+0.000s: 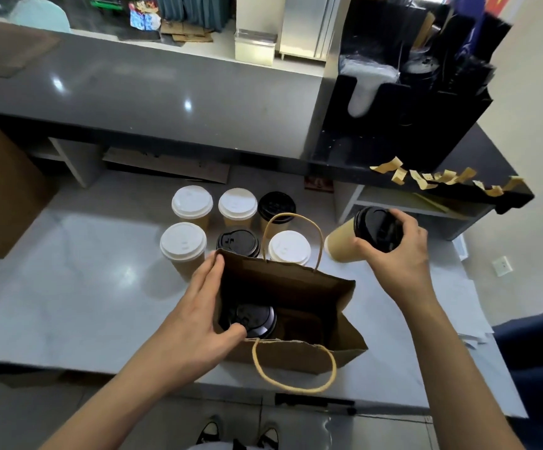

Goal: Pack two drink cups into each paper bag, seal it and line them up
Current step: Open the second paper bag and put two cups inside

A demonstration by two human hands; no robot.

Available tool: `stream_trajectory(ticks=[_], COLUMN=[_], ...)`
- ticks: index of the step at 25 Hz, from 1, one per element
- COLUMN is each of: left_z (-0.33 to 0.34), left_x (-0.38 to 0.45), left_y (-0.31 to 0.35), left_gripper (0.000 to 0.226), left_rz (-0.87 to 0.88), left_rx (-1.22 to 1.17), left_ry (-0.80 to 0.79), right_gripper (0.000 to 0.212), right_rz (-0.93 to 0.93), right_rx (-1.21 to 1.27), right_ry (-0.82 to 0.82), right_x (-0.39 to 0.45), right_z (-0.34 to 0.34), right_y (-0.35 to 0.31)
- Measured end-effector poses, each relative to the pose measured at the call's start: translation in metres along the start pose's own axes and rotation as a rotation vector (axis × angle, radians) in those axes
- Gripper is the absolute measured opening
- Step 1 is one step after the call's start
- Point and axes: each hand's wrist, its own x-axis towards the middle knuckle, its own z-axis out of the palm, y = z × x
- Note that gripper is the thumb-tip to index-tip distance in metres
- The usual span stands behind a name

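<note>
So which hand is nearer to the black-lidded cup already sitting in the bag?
Left. The left hand holds the paper bag open, thumb touching that cup. The right hand is up right of the bag, gripping another black-lidded cup.

Bare forearms, dark-and-white shoes.

Both arms come into view uncovered from the lower edge to the fingers: no sleeve, watch, ring or glove shows on the left hand [198, 315] or the right hand [399, 258]. The nails are short and plain. At the bottom edge, between the arms, stand two shoes [241, 433] with dark uppers and white toe caps and soles; a pale strip of clothing lies just below them, too cropped to identify.
</note>
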Motion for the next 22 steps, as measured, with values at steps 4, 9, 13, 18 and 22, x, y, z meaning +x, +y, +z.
stream_trajectory(ticks=[4,9,13,18,22], left_z=[0.001,0.002,0.002,0.001,0.001], left_x=[0.003,0.003,0.004,0.002,0.001], left_y=[0.0,-0.001,-0.002,-0.003,-0.005], left_gripper=[0.104,0.108,0.113,0.112,0.113], left_rz=[0.015,0.006,0.01,0.018,0.022], left_rx=[0.024,0.007,-0.004,-0.004,-0.015], left_ry=[0.001,0.02,0.027,0.024,0.026], right_gripper=[0.074,0.07,0.065,0.075,0.074], right_rz=[0.013,-0.021,-0.045,-0.098,-0.095], right_rx=[0.126,0.224,0.301,0.181,0.169], right_ry=[0.055,0.101,-0.021,-0.345,-0.481], right_x=[-0.035,-0.072,-0.092,-0.111,-0.117], right_z=[-0.035,-0.07,-0.081,-0.058,-0.029], right_y=[-0.017,-0.048,-0.064,-0.075,-0.084])
